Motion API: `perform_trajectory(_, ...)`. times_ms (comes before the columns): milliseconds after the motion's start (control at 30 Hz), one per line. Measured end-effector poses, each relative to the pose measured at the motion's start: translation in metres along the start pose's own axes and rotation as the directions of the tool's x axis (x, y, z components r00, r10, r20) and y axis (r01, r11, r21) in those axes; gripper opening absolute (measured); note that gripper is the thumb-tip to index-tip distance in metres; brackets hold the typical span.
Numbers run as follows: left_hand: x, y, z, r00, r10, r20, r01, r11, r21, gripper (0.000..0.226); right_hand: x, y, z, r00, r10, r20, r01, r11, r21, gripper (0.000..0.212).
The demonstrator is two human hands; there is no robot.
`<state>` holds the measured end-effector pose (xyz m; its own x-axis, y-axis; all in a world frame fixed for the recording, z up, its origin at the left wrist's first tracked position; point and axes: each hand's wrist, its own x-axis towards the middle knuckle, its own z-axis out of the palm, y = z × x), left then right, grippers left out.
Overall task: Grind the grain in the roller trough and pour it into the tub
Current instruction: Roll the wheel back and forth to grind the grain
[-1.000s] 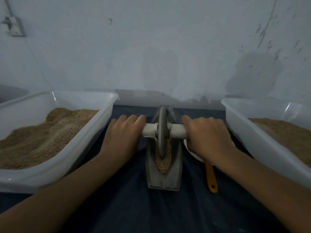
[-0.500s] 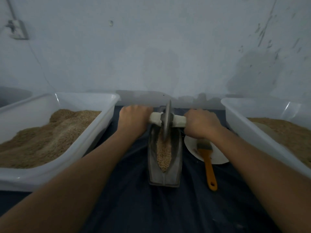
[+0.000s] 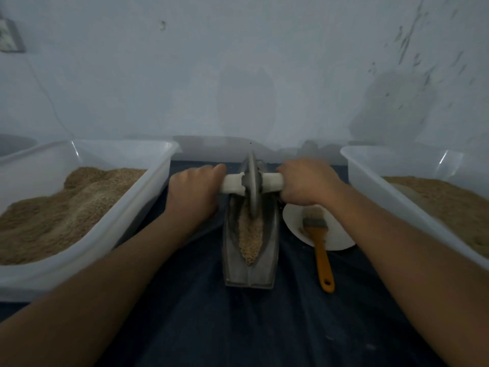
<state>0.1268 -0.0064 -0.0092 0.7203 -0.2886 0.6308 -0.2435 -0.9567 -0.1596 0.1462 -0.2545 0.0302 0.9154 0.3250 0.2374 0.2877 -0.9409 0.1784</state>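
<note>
Left tub (image 3: 148,197): at nine o'clock of the trough, a big pale plastic box heaped with tan grain.
Right tub (image 3: 375,178): at three o'clock, a matching box, also holding tan grain, lower and flatter.
Cloth (image 3: 238,327): dark, spread under everything.
Trough (image 3: 232,271): a narrow metal boat in the middle, its long axis running twelve to six o'clock, between the two forearms.
Plate (image 3: 341,239): white, just beside the trough at its three o'clock side.
Left hand (image 3: 194,193): fingers curled down over the left end of the pale handle (image 3: 272,180), clamped on it.
Right hand (image 3: 308,182): fingers wrapped round the right end of the handle, clamped likewise.
Wheel (image 3: 252,186): a grey disc on edge, standing in the groove at the trough's twelve o'clock end, midway between the hands.
Brush (image 3: 318,242): orange grip pointing to six o'clock, bristles on the plate.
Grain in the trough (image 3: 250,239): a coarse strip lying toward six o'clock from the wheel and the fingers.
What the pull turns on: I judge the wheel must come straight back along the groove; both hands sit equally near.
</note>
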Motion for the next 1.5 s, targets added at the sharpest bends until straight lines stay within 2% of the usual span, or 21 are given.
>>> perform_trajectory(100,0.031,-0.001,0.008,0.998,-0.04,0.052,0.041,0.999,-0.005,0.015,0.019,0.006,-0.003,0.992,0.068,0.104,-0.077,0.992,0.095,0.013)
perform_trajectory(200,0.034,-0.004,0.009,0.993,-0.046,0.108,0.053,0.996,-0.065,0.017,0.019,0.001,-0.009,0.984,0.098,0.146,-0.113,0.989,0.098,0.016)
perform_trajectory(267,0.016,-0.005,0.004,0.995,-0.032,0.097,0.044,0.992,-0.122,0.024,0.006,-0.006,-0.008,0.997,0.074,0.035,-0.074,0.997,0.005,0.018)
perform_trajectory(367,-0.018,-0.004,-0.008,0.998,0.03,0.056,-0.025,0.996,-0.087,0.038,-0.031,-0.024,0.0,0.969,0.0,-0.249,-0.047,0.982,-0.182,0.027)
perform_trajectory(433,-0.037,-0.003,-0.019,0.995,0.094,-0.017,-0.094,0.995,-0.024,0.048,-0.061,-0.032,0.005,0.914,-0.048,-0.402,-0.037,0.979,-0.202,0.038)
perform_trajectory(533,-0.054,-0.004,-0.03,0.987,0.15,-0.061,-0.149,0.988,0.029,0.053,-0.084,-0.029,0.016,0.854,-0.098,-0.51,-0.009,0.979,-0.203,0.036)
perform_trajectory(667,-0.036,-0.003,-0.022,0.994,0.11,0.0,-0.11,0.994,-0.001,0.049,-0.06,-0.021,0.019,0.881,-0.067,-0.469,-0.041,0.975,-0.218,0.035)
perform_trajectory(800,0.016,0.004,-0.008,0.999,0.008,0.049,-0.01,0.999,0.039,0.026,-0.006,-0.002,0.016,0.984,0.097,-0.149,-0.104,0.994,-0.042,0.025)
perform_trajectory(900,0.046,0.007,-0.003,0.997,0.018,0.073,-0.026,0.993,0.113,0.017,0.013,0.01,0.019,0.987,0.156,0.035,-0.158,0.983,0.091,0.026)
perform_trajectory(967,0.052,0.007,-0.003,0.996,0.042,0.074,-0.053,0.987,0.152,0.016,0.014,0.011,0.023,0.981,0.181,0.067,-0.189,0.971,0.148,0.023)
perform_trajectory(1067,0.041,0.008,-0.008,0.997,0.038,0.072,-0.045,0.994,0.1,0.017,0.003,0.005,0.021,0.984,0.178,0.007,-0.178,0.98,0.094,0.023)
perform_trajectory(1167,0.009,0.006,-0.016,0.997,0.021,0.076,-0.024,0.999,0.027,0.028,-0.022,-0.01,0.014,0.978,0.102,-0.184,-0.115,0.992,-0.06,0.027)
perform_trajectory(1267,-0.033,-0.001,-0.024,0.997,0.055,0.062,-0.054,0.998,-0.015,0.045,-0.057,-0.029,0.011,0.89,-0.032,-0.455,-0.06,0.981,-0.185,0.035)
perform_trajectory(1333,-0.049,-0.005,-0.027,0.995,0.09,0.037,-0.09,0.996,-0.007,0.049,-0.074,-0.035,0.012,0.834,-0.08,-0.545,-0.04,0.978,-0.204,0.031)
perform_trajectory(1433,-0.047,-0.004,-0.026,0.993,0.121,-0.017,-0.12,0.993,0.02,0.046,-0.077,-0.03,0.019,0.834,-0.049,-0.55,-0.05,0.985,-0.164,0.031)
perform_trajectory(1500,-0.029,-0.001,-0.022,0.994,0.108,-0.009,-0.108,0.994,0.014,0.041,-0.063,-0.024,0.02,0.9,0.033,-0.434,-0.098,0.987,-0.128,0.029)
